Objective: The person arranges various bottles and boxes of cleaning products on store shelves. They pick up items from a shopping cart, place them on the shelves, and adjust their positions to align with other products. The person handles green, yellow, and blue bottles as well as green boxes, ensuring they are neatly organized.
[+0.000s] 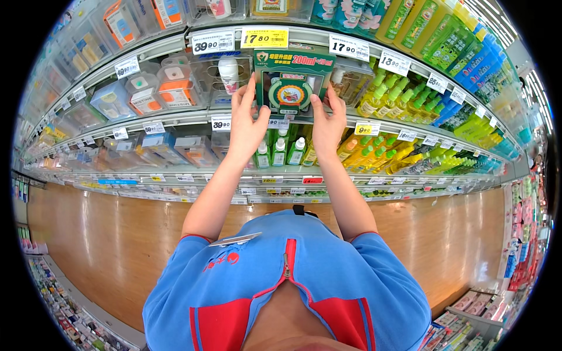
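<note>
A green product box (pixel 289 83) with a windowed front and a round emblem stands upright between my hands at the middle shelf. My left hand (pixel 248 112) grips its left side, fingers along the edge and thumb near the lower front. On the opposite side, my right hand (pixel 328 114) holds the box with its thumb on the front. The box overlaps the price rail above and partly hides the shelf behind it. Just below, green bottles with white caps (pixel 279 151) stand on the lower shelf, between my forearms.
Clear plastic security cases (pixel 178 83) line the shelf to the left. Yellow spray bottles with green caps (pixel 373 100) stand close at the right. Price tags (pixel 264 37) run along the shelf edges. Wooden floor (pixel 109 219) spreads below, with another stocked shelf (pixel 74 302) behind at the lower left.
</note>
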{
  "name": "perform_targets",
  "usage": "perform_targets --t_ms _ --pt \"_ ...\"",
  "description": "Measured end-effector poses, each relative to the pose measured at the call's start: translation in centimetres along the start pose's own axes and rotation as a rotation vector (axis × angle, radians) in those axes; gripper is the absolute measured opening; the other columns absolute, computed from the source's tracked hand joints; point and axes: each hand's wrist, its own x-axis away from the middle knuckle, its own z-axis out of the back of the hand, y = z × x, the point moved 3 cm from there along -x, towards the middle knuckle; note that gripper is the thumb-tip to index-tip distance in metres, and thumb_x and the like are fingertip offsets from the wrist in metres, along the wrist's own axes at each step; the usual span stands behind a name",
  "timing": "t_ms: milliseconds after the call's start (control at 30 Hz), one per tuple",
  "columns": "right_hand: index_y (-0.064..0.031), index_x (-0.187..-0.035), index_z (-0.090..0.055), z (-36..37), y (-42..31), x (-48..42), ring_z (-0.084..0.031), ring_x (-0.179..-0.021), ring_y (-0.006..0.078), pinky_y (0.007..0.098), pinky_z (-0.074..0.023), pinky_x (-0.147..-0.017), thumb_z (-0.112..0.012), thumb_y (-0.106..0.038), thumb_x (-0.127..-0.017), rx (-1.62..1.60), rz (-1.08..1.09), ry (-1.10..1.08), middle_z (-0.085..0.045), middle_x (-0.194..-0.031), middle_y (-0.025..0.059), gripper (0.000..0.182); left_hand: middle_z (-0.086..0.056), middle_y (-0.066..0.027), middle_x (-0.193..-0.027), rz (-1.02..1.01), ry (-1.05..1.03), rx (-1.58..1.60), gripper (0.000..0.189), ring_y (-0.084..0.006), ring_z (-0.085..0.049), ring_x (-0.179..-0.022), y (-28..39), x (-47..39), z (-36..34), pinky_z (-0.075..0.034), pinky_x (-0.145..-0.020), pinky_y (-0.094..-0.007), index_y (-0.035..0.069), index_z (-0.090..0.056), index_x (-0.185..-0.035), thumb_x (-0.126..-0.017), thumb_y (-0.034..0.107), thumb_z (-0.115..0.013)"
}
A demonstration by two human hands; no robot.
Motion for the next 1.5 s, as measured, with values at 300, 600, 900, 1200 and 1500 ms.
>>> perform_targets --t_ms 300,600,900,1200,1500 --pt "-0.0093 -0.141 -0.059 -0.6 0.7 0.0 -0.061 -0.104 0.0169 0.0299 -0.0554 -0.088 -0.069 -0.015 -0.097 -0.012 -0.002 0.05 -0.052 -0.12 0.0114 0.045 -0.043 -0.0161 -0.135 -0.003 0.023 -0.038 0.076 -0.0247 -0.05 -0.12 -0.6 0.0 -0.3 -0.05 -0.09 -0.0302 0.014 -0.035 -0.158 -0.087 0.002 -0.059" --pt "-0.0079 -0.142 -0.058 -1.0 2.6 -0.2 -0.058 -0.111 0.0171 0.0292 -0.0572 -0.091 -0.07 -0.013 -0.096 0.025 0.043 0.044 -0.05 -0.119 0.0096 0.047 -0.037 -0.0141 -0.135 0.029 -0.003 -0.069 0.079 -0.0236 -0.048 -0.122 -1.9 -0.1 -0.7 -0.05 -0.098 -0.0349 0.018 -0.031 -0.159 -0.088 0.001 -0.06" --pt "-0.0005 -0.136 -0.057 -0.9 3.5 -0.1 -0.063 -0.108 0.0214 0.032 -0.0564 -0.089 -0.066 -0.002 -0.095 -0.129 0.078 0.042 -0.057 -0.12 0.0135 0.042 -0.036 -0.0136 -0.138 -0.009 0.016 0.071 0.076 -0.0266 -0.043 -0.134 -0.8 1.4 -0.9 -0.042 -0.112 -0.0441 0.012 -0.03 -0.155 -0.087 -0.002 -0.061" --pt "0.0024 -0.116 -0.058 -1.8 3.7 -0.2 -0.065 -0.104 0.0218 0.0322 -0.0569 -0.089 -0.068 0.002 -0.092 -0.109 0.049 0.104 -0.059 -0.112 0.0126 0.026 -0.032 -0.0139 -0.139 -0.044 0.072 0.029 0.079 -0.0268 -0.041 -0.134 -1.1 0.7 -1.4 -0.043 -0.112 -0.0448 0.012 -0.03 -0.155 -0.084 -0.003 -0.063" --pt "0.0008 -0.111 -0.059 -1.7 3.6 -0.6 -0.067 -0.093 0.0213 0.0316 -0.0562 -0.082 -0.069 -0.002 -0.093 -0.002 0.035 0.104 -0.058 -0.108 0.012 0.021 -0.03 -0.013 -0.139 -0.093 0.085 -0.006 0.083 -0.0246 -0.04 -0.134 -1.4 0.6 -1.7 -0.043 -0.114 -0.044 0.013 -0.027 -0.157 -0.085 -0.006 -0.062"
